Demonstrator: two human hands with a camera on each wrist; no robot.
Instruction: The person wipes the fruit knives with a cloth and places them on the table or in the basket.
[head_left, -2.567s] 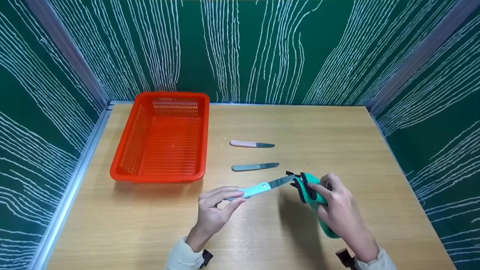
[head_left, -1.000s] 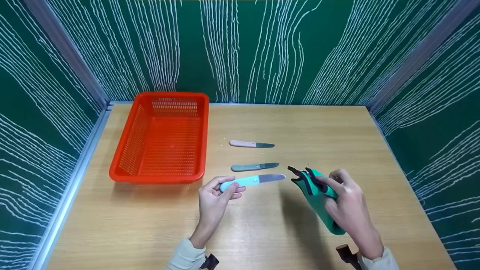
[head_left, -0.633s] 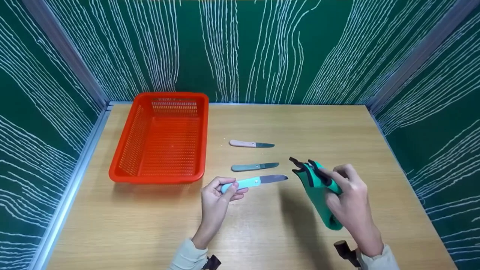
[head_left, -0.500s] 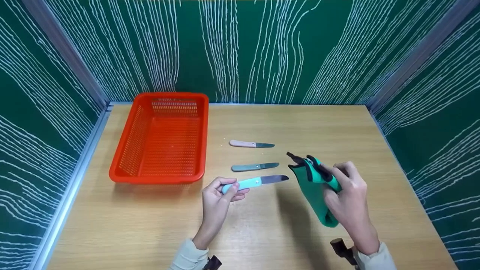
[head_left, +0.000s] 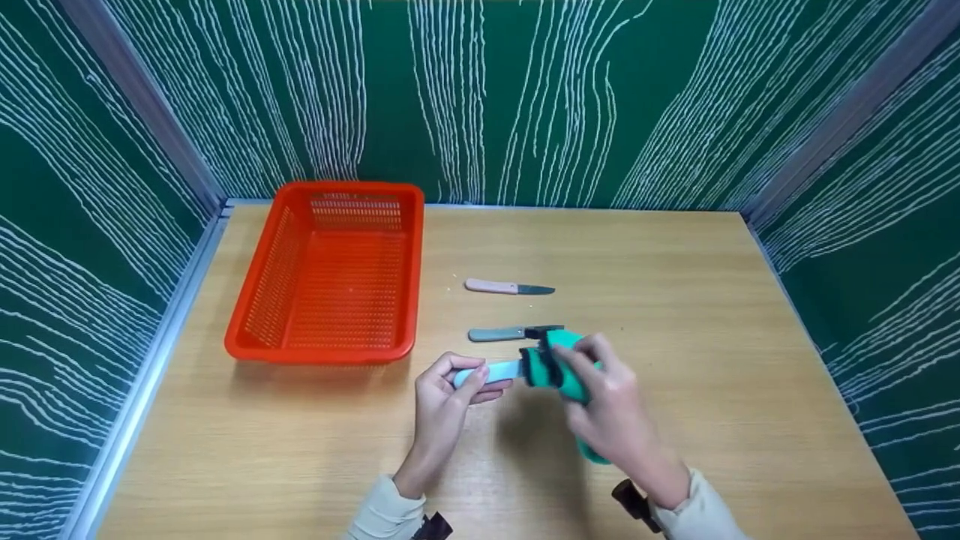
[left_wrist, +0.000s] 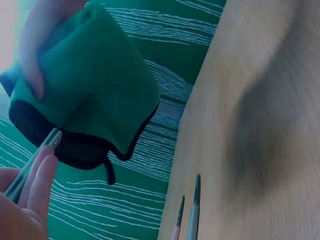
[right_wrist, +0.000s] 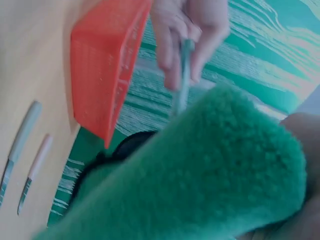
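My left hand (head_left: 442, 405) pinches the light turquoise handle of a small knife (head_left: 491, 373) between thumb and fingers, above the table. A green cloth with black edging (head_left: 574, 371) is gripped in my right hand (head_left: 619, 412). Folded cloth covers most of that knife's blade; only a bit near the handle shows. In the left wrist view the knife handle (left_wrist: 30, 165) meets the cloth's black border. The right wrist view shows the cloth's fluffy side (right_wrist: 210, 170) close up. Just beyond lies a grey-green knife (head_left: 499, 334), its blade partly hidden by the cloth's edge.
A pink-handled knife (head_left: 510, 286) lies farther back on the wooden table (head_left: 660, 262). To the left stands a red plastic basket (head_left: 416, 262). Green walls with white lines (head_left: 517, 97) enclose the table's back and sides.
My right hand has moved left with the cloth, which now wraps over the knife blade that was bare half a second ago. My left hand keeps its pinch on the handle.
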